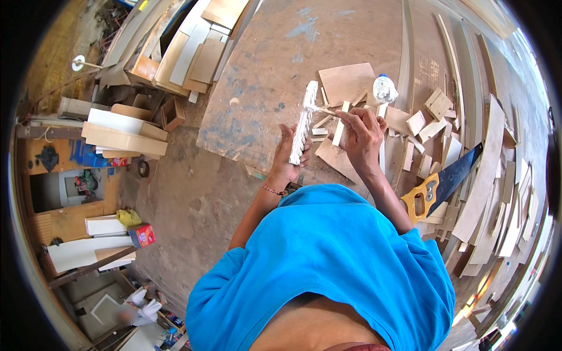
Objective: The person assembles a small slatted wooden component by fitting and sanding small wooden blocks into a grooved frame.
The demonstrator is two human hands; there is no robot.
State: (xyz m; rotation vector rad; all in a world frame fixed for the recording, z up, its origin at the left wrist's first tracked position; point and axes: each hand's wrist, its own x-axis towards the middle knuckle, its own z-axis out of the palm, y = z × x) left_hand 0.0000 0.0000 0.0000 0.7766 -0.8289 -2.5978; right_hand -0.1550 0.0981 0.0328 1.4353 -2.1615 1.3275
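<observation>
At frame centre, the left hand (287,164) has a firm grip on a white strip (303,121); the right hand (361,136) pinches a thin stick (323,109) against it. Wood offcuts (424,120), a glue bottle (384,89) and a handsaw (442,186) crowd the tabletop (275,52) at right.

A small red box (141,235) sits beside white boards (88,248).

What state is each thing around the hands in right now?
White-coated wood strip: upright, gripped at its lower end.
Left hand: closed around the strip.
Right hand: pinching a thin stick against the strip.
Glue bottle: lying on the bench.
Handsaw: resting on wood offcuts, unheld.
</observation>
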